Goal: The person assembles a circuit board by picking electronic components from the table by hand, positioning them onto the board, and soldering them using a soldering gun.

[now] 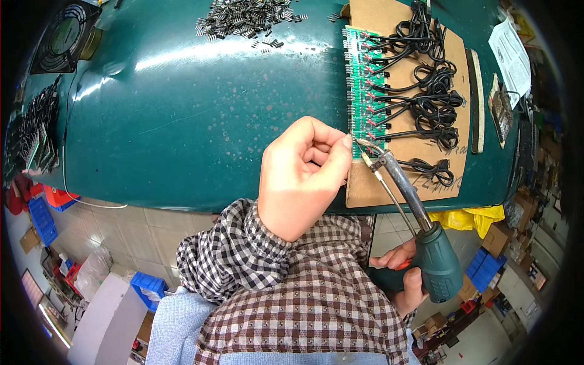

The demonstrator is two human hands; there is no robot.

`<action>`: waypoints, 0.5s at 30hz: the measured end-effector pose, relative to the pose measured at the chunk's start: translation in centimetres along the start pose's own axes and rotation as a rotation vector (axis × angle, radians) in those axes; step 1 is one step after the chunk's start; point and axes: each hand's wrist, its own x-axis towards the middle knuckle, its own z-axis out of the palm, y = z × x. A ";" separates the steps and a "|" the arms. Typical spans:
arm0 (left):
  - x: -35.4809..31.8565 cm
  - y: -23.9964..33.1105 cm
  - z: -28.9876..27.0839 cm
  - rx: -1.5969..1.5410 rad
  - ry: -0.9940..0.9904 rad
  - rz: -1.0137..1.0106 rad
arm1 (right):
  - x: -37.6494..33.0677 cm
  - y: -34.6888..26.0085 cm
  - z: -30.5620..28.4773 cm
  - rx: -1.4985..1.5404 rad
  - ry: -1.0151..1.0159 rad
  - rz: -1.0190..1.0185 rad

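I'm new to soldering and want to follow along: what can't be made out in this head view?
- Whatever the left hand pinches: hidden by its curled fingers.
- The soldering iron tip's contact with the green circuit board: too small to tell.
- The small dark parts in the far pile: too small to identify.
- The right hand: mostly hidden behind the iron's handle.

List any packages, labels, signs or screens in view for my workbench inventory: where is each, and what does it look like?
Printed paper sheet: far right of the green table, white with dark print, curled.
Cardboard boxes: floor, lower right, brown.
Yellow plastic bag: under the table's right edge, crumpled.
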 end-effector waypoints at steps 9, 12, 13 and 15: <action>-0.1 0.0 0.1 -0.016 -0.002 0.007 | -0.2 0.3 -0.6 0.044 -0.033 0.021; -0.1 0.1 0.3 -0.053 0.019 -0.002 | -0.3 0.2 -0.7 0.044 -0.042 0.013; -0.1 0.1 0.4 -0.083 0.038 -0.010 | -0.3 0.2 -0.7 0.064 -0.034 0.015; 0.0 0.1 0.3 -0.078 0.035 -0.008 | -0.2 0.3 -0.8 0.084 -0.027 0.016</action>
